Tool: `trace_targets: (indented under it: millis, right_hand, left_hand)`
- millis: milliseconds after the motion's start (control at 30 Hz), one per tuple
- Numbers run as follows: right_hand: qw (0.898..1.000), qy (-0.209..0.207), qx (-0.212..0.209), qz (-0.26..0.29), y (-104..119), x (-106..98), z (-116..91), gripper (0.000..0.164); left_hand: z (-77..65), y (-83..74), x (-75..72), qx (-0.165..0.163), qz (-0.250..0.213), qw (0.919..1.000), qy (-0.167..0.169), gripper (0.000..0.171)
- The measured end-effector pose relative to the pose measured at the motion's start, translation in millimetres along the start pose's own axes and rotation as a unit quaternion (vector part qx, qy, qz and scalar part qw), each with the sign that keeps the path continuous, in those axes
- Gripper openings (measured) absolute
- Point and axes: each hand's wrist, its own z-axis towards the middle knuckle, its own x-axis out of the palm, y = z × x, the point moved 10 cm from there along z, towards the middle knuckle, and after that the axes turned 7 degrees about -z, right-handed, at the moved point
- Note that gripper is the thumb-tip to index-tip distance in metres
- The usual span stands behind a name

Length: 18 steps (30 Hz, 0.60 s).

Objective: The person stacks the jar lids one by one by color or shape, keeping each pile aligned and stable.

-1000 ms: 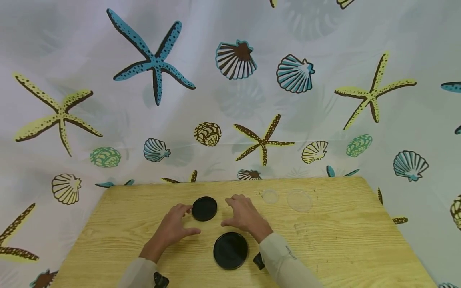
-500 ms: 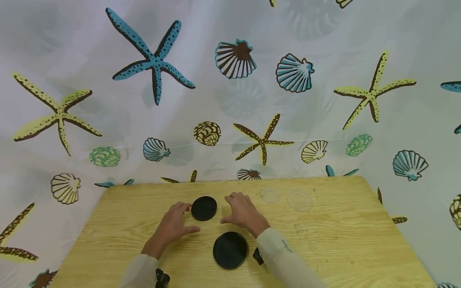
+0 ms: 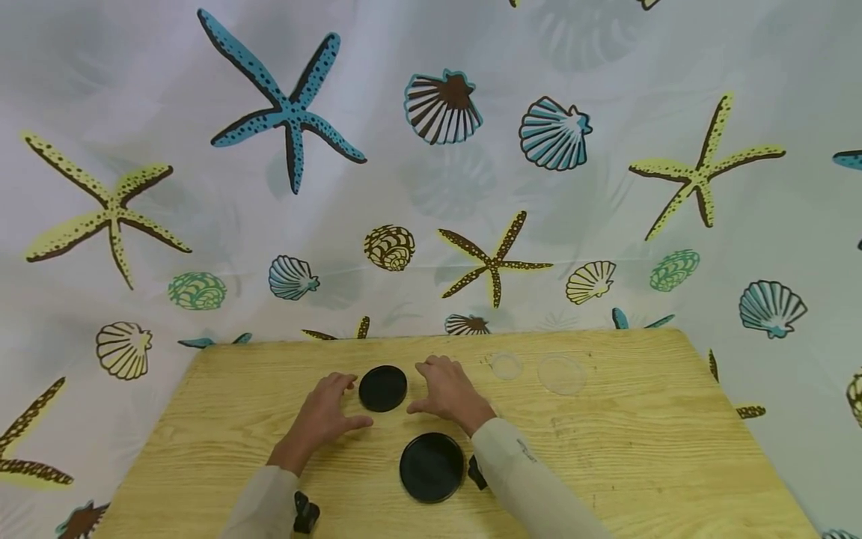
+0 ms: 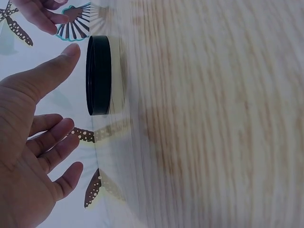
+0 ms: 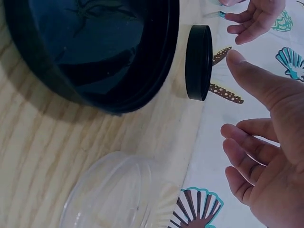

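Note:
A small black round shallow lid [image 3: 382, 388] lies on the wooden table between my two hands. My left hand [image 3: 323, 412] hovers at its left, thumb apart from loosely bent fingers. On the lid's right side, my right hand [image 3: 447, 393] is held the same way. Neither hand holds anything; a gap shows between each one and the small lid. Nearer to me lies a larger black round lid [image 3: 432, 468], whose raised rim and shiny inside show in the right wrist view. The left wrist view shows the small lid [image 4: 99, 76] edge-on, beyond the left thumb.
Toward the back right of the wooden table [image 3: 646, 434] lie a small clear round disc [image 3: 506, 367] and a bigger clear round dish [image 3: 562, 374]. Behind the table hangs a white cloth [image 3: 404, 180] printed with starfish and shells.
My right hand has drifted slightly left, closer to the small black lid. The left hand has barely moved. Both black lids lie where they were.

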Motion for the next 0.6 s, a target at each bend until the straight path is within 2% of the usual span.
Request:
trace_targets:
  millis: [600]
  right_hand:
    - [0.999, 0.038, 0.018, 0.013, -7, 18, 13, 0.077]
  left_hand:
    - [14.3, 6.3, 8.1, -0.017, -0.002, 0.9997, 0.019, 0.081]
